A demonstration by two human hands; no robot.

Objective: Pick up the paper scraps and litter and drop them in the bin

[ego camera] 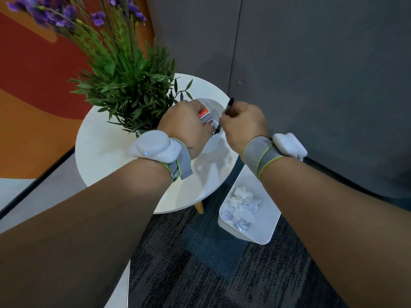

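Now right hand (243,125) grips black pen (229,107), tilted near-upright.

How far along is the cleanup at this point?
Done: crumpled paper already lies in the bin on the floor. In hand: the left hand holds a small orange-and-white packet, the right hand a black pen, both over a white holder. Left: no loose scraps show on the table; the arms hide part of it.
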